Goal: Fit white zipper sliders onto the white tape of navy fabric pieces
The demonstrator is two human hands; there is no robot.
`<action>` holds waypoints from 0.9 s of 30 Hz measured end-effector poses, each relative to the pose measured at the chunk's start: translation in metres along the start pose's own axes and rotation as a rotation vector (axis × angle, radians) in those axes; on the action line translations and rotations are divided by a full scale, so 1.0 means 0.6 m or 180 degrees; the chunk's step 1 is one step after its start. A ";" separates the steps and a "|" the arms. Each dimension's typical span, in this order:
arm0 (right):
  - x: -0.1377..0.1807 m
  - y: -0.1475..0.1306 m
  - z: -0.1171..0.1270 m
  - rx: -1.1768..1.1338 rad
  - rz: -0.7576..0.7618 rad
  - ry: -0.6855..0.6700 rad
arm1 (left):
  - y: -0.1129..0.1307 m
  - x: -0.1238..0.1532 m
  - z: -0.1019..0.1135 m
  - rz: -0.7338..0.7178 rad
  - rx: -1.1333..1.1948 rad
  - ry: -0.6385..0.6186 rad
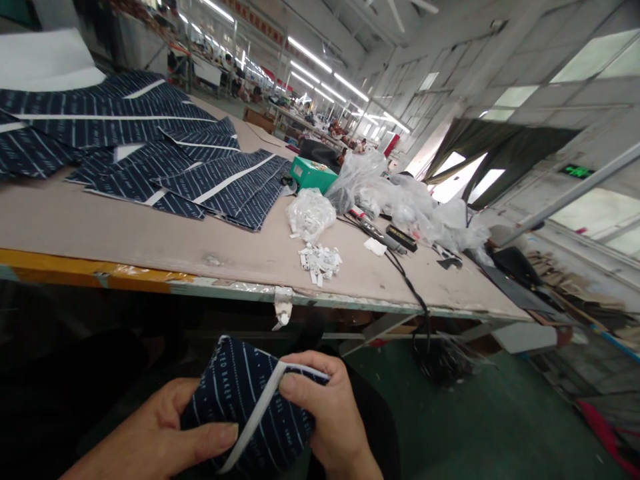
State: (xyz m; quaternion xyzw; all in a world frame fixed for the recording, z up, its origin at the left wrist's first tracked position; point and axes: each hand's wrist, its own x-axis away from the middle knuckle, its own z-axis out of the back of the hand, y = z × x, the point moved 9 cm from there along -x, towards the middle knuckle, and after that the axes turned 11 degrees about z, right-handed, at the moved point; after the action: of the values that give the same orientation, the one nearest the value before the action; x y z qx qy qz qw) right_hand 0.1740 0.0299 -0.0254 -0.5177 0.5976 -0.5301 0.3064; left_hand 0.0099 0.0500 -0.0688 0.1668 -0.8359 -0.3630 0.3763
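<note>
Below the table's front edge, both hands grip one navy striped fabric piece [235,390] with a white band running across it. My left hand [160,433] holds its left side, thumb laid over the cloth. My right hand [327,410] pinches the white band at the upper right with its fingers curled. On the table [100,233] above lie several more navy striped fabric pieces [165,157], spread flat and overlapping.
Small white labels [320,261] lie loose near the table's edge, beside a clear bag of labels [310,213]. A green box [313,175], crumpled plastic bags [400,193] and a black cable [410,287] sit to the right. Distant workers sit along far tables.
</note>
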 end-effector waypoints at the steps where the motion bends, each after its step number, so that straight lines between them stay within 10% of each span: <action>1: 0.001 -0.003 -0.002 0.0093 0.0053 0.0035 | 0.009 -0.001 -0.002 -0.0076 -0.0021 0.0121; 8: 0.005 -0.047 -0.017 0.1092 0.1007 -0.0330 | 0.078 0.007 -0.014 -0.0499 -0.0673 0.0978; 16: 0.078 -0.139 -0.072 0.1836 0.3705 -0.0976 | 0.059 -0.016 -0.020 -0.0168 0.0372 0.0919; 21: 0.034 -0.120 -0.028 0.1516 0.2704 -0.0266 | 0.054 -0.017 -0.029 -0.0239 0.0336 0.0773; 27: -0.007 -0.068 -0.025 0.0684 0.1552 -0.0826 | 0.039 -0.016 -0.035 0.0085 0.0745 0.0753</action>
State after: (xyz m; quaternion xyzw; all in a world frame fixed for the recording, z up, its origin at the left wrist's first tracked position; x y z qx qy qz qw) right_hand 0.1734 0.0424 0.0163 -0.3868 0.6006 -0.4304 0.5517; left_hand 0.0320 0.0613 -0.0468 0.2400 -0.8245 -0.2359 0.4549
